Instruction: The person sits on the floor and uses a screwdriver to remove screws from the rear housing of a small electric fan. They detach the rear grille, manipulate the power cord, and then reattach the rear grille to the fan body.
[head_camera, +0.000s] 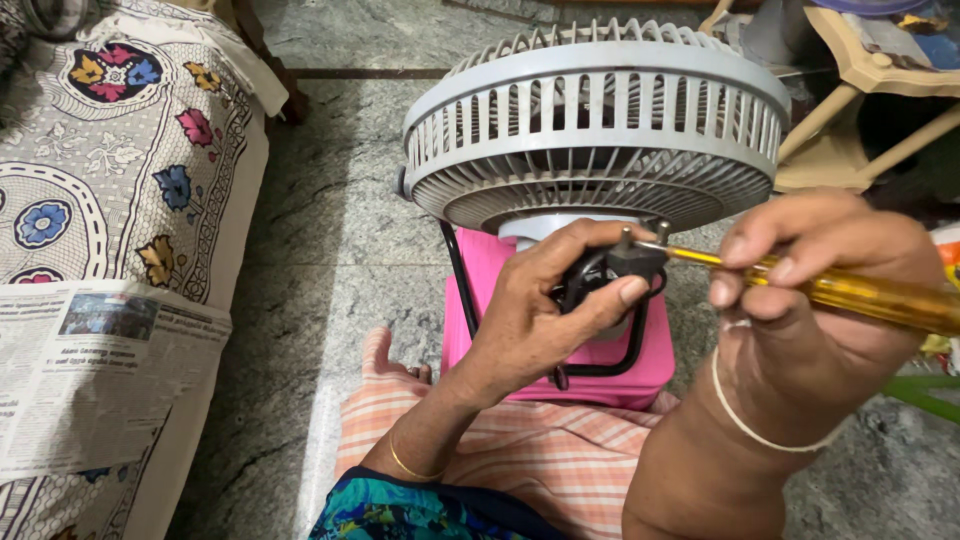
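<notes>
My left hand (545, 305) grips a black electrical plug (632, 260) with its black cord looped under the fingers. My right hand (810, 260) holds a screwdriver with a clear yellow handle (870, 295); its metal tip touches the plug near the pins. Just behind the hands stands a grey table fan (595, 120) with a slatted round guard, resting on a pink stool (480, 270) by its black wire stand. Thin bangles circle both wrists.
A bed with a flowered sheet (120, 160) and a newspaper (90, 370) lies at the left. The floor is grey stone (340, 230). A cream plastic chair (860, 100) stands at the top right. My lap in striped orange cloth (540, 460) fills the bottom.
</notes>
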